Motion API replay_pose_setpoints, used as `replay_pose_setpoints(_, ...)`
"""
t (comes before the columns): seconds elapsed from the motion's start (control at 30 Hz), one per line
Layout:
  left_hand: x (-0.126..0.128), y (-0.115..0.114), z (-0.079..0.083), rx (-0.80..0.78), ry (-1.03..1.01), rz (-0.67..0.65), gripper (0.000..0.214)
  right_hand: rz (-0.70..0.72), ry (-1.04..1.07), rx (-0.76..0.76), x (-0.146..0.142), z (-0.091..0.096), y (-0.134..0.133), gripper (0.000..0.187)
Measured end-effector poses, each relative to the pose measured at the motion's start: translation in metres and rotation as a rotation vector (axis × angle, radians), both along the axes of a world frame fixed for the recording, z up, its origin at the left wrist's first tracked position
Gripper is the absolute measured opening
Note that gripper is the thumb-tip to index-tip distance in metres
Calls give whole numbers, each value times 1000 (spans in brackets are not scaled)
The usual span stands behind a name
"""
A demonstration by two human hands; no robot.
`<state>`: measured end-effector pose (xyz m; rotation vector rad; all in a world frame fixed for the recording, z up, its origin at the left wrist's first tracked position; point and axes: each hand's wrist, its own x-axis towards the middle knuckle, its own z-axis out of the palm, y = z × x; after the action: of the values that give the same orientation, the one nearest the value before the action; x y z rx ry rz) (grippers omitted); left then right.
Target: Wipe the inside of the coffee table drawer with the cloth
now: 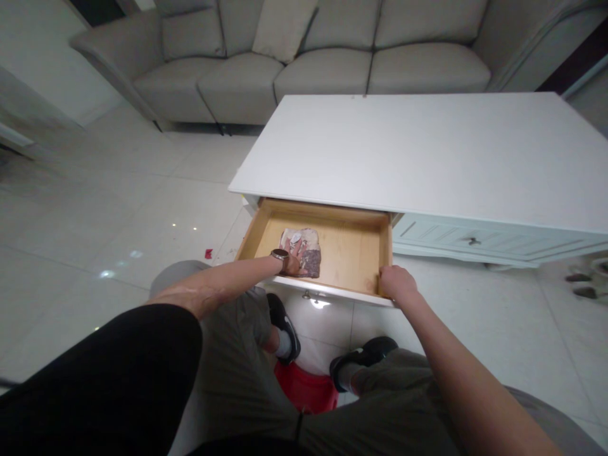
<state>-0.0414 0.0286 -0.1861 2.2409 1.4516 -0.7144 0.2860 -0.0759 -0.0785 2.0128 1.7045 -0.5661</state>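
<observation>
A wooden drawer (351, 253) is pulled out from the left end of the white coffee table (408, 152). Inside it, toward the left, lies a folded cloth-like bundle (311, 259), patterned in brown and beige, with a small white patch on top. My left hand (295, 258), a dark watch on its wrist, rests on the bundle with fingers spread flat. At the drawer's front right corner, my right hand (398, 283) is closed over the edge; its fingertips are partly hidden.
Behind the table stands a long grey sofa (323, 73). A second drawer front with a knob (472, 241) is on the right. Below, between my shoes, sits a red plastic stool or basin (306, 387). A small red scrap (208, 253) lies on the tiled floor.
</observation>
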Motion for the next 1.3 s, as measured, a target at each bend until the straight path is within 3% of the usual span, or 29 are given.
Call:
replay_pose_setpoints(0.13,31,-6,0,26,26,-43,114,-4,6,3,0,2,-1,43)
replay_pose_setpoints(0.33,81,-18,-14,27,-54,-107,117,-16,10,2,-1,4,-1,42)
replay_pose_setpoints(0.6,157,-47,-17,56,-155,-100,119,-13,14,4,-1,3,-1,42)
replay_pose_setpoints(0.73,187,-52,-25,55,-240,-183,118,-24,26,18,-2,6,-2,43)
replay_pose_setpoints(0.87,198,-49,-32,24,-266,-218,118,-31,31,17,-2,6,-2,42)
replay_pose_setpoints(1.3,198,-46,-44,46,-293,-223,119,-11,33,-1,0,2,0,42)
